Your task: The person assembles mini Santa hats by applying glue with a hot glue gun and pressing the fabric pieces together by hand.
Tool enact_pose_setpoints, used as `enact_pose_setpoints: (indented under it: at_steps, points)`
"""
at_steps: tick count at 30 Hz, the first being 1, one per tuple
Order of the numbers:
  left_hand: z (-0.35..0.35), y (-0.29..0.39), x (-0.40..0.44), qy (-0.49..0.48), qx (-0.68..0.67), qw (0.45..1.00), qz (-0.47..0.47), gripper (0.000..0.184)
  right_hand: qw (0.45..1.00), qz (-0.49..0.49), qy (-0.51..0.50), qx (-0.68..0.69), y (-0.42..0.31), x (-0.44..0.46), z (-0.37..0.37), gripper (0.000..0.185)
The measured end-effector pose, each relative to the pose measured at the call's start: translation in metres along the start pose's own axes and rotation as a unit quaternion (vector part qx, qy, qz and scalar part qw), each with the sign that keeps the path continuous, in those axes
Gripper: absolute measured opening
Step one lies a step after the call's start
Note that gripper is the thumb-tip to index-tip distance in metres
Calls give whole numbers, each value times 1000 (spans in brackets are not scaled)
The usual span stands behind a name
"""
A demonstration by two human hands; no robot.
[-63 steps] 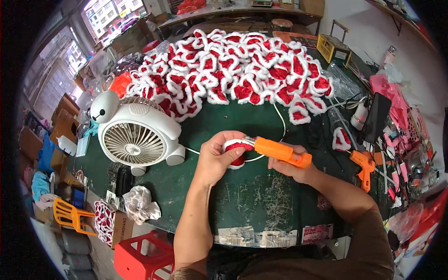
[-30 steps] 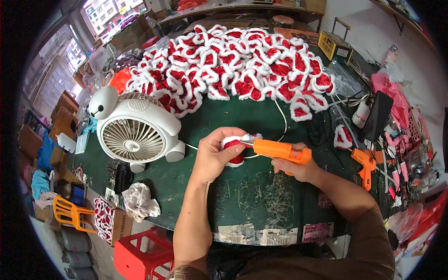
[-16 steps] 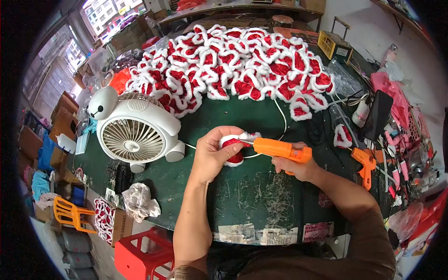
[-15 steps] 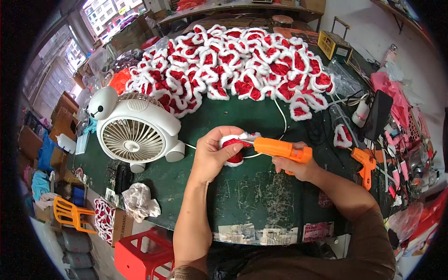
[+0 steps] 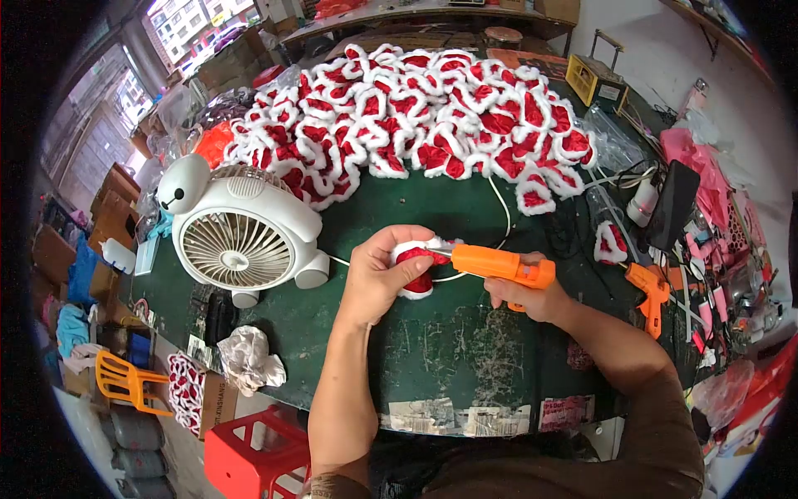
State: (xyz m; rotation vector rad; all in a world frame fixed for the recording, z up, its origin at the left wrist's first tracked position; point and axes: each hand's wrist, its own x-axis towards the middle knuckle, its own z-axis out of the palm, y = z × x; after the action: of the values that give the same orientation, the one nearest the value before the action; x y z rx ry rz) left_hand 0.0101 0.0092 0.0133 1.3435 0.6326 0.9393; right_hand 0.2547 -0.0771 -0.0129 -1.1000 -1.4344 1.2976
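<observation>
Over the green table, my left hand [image 5: 381, 270] pinches a small red cloth piece with white fluffy trim [image 5: 416, 283] between thumb and fingers. My right hand [image 5: 528, 298] is wrapped around the handle of an orange glue gun [image 5: 490, 264]. The gun's metal nozzle points left and meets the trim at the upper edge of the piece, close to my left thumb. Whether glue is coming out is too small to tell. Behind my hands lies a large heap of similar red and white pieces [image 5: 416, 112].
A white fan [image 5: 241, 241] stands at the left, beside crumpled paper [image 5: 249, 359]. A second orange glue gun [image 5: 650, 298] lies at the right among cords and pink scraps. A red stool [image 5: 253, 457] is below the table's front edge [image 5: 457, 418].
Almost nothing differs. The glue gun has shifted very slightly at the trim, while my left hand keeps the cloth piece in the same place.
</observation>
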Motion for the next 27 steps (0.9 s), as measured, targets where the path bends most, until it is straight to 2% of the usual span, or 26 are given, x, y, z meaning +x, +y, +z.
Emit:
enact_pose_setpoints:
  at_steps: [4,16,27]
  points:
    - [-1,1,0,-8,-4,1000,-14,29,999,-34,0,27,6,0,1,25]
    - [-1,1,-1,-12,9,999,-36,30,999,-38,8,15,-3,0,5,25]
    - [-3,-1,-1,-18,20,999,-23,30,1000,-5,-5,10,0,1,2,26]
